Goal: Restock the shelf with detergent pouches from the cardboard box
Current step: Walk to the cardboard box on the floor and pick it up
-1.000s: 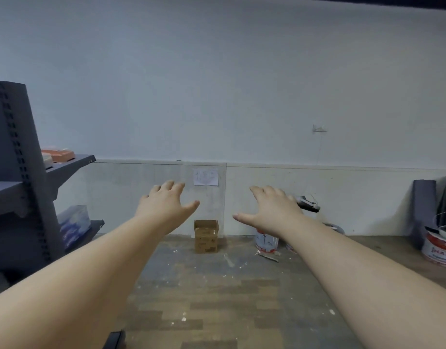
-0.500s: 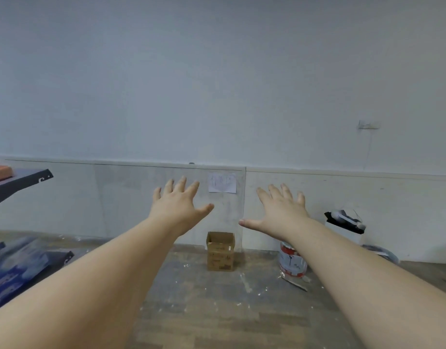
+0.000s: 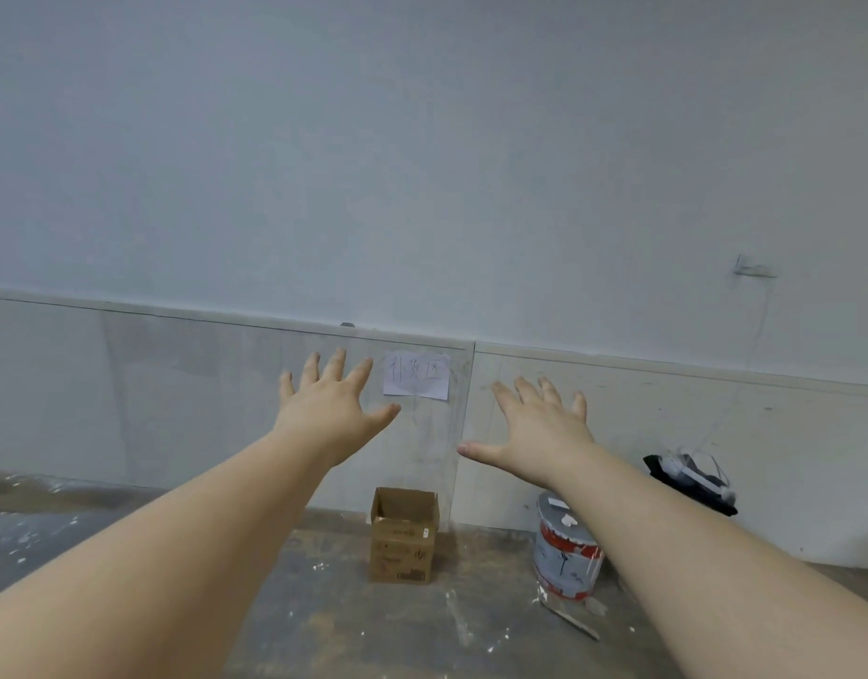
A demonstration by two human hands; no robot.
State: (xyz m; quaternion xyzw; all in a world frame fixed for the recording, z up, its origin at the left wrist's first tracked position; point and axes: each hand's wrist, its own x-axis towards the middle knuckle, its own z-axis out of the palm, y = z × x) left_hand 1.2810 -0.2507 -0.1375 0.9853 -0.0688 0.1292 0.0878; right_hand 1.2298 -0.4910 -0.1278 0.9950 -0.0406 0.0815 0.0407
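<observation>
A small brown cardboard box (image 3: 403, 539) stands open on the floor against the wall, straight ahead and some way off. Its inside is too dark to tell what it holds. My left hand (image 3: 331, 409) is stretched out in front of me, palm down, fingers spread, holding nothing. My right hand (image 3: 537, 431) is held out the same way to the right of it, also with nothing in it. Both hands hover well above and short of the box. The shelf and the pouches are out of view.
A handwritten paper sign (image 3: 416, 376) is stuck on the wall above the box. A paint bucket (image 3: 564, 551) stands to the right of the box, with a flat stick (image 3: 569, 617) lying before it. A black-and-white bundle (image 3: 691, 482) hangs further right. The floor is paint-spattered.
The view has swung right and moved closer to the wall: the grey shelf has slid out of the left edge and the box looks larger. Both hands stay outstretched and spread.
</observation>
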